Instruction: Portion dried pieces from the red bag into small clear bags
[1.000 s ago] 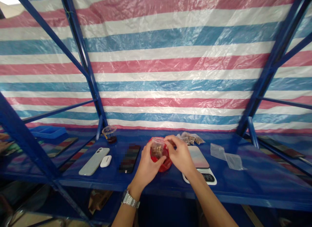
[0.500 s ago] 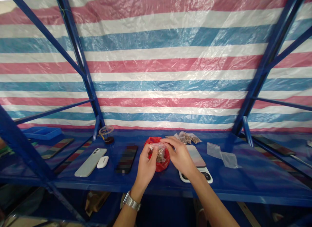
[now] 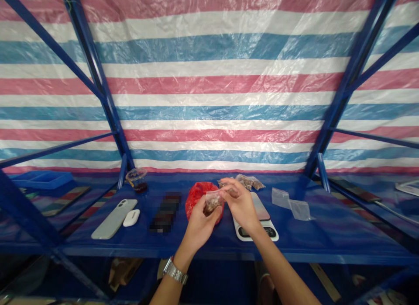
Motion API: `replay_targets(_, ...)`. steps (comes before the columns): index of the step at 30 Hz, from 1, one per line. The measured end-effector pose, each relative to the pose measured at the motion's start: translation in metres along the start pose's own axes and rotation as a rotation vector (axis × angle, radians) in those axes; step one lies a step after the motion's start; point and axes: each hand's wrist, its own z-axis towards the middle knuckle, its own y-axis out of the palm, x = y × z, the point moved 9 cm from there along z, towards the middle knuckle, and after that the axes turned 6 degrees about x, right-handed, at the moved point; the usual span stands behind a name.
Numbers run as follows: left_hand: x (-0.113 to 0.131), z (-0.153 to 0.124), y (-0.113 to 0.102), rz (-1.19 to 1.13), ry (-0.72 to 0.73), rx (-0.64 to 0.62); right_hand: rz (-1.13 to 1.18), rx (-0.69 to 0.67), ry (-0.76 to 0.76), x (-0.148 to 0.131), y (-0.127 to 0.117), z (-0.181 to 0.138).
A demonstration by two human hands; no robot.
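Note:
Both my hands hold a small clear plastic bag [image 3: 212, 202] with brown bits in it, just above the blue shelf [image 3: 203, 239]. My left hand [image 3: 199, 224], with a metal watch on its wrist, grips the bag from below. My right hand [image 3: 240, 202] pinches its top edge. Right behind the bag lies a red plastic bag [image 3: 196, 195]. A small digital scale [image 3: 258, 222] stands under my right wrist.
Several filled little bags [image 3: 244, 181] lie behind the scale, and empty clear bags [image 3: 291, 204] to its right. On the left lie a dark phone [image 3: 165, 212], a white phone [image 3: 109, 218], a white earbud case [image 3: 131, 217] and a plastic cup [image 3: 137, 180]. Blue rack posts stand at both sides.
The small bag has come down and a little forward from over the red bag. My right hand moved from its side to its top edge. The view has shifted right.

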Motion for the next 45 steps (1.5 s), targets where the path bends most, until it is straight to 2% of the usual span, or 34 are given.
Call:
replay_targets(4,0.002,0.004,-0.003,-0.011,0.004,0.015,0.01,0.049,-0.028,-0.001,-0.003,-0.002)
replay_targets(9,0.001,-0.001,0.005,0.045,0.035,-0.073,-0.046,-0.009,-0.052,0.002,-0.005,0.003)
replay_targets(11,-0.002,-0.002,0.0,0.128,0.063,-0.037,-0.132,0.048,-0.067,0.007,-0.025,0.012)
replay_targets(15,0.0,-0.005,-0.016,0.371,0.146,0.101,-0.415,0.272,-0.019,0.031,-0.095,0.029)
replay_targets(17,0.006,-0.007,-0.016,0.458,0.21,0.096,-0.618,0.3,0.073,0.049,-0.123,0.032)
replay_targets(19,0.012,-0.009,-0.012,0.51,0.257,0.055,-0.81,0.298,0.106,0.06,-0.139,0.031)
replay_targets(22,0.016,-0.011,-0.002,0.544,0.281,-0.022,-1.01,0.293,0.024,0.058,-0.143,0.028)
replay_targets(24,0.017,-0.012,0.003,0.559,0.28,-0.057,-1.056,0.324,-0.027,0.05,-0.144,0.026)
replay_targets(30,0.022,-0.016,0.013,0.61,0.298,-0.136,-0.953,0.419,-0.008,0.04,-0.163,0.028)
replay_targets(40,0.016,-0.021,0.016,0.626,0.275,-0.186,-0.964,0.3,0.061,0.065,-0.169,0.025)
replay_targets(45,0.014,-0.021,0.019,0.638,0.286,-0.189,-1.028,0.24,0.007,0.064,-0.168,0.027)
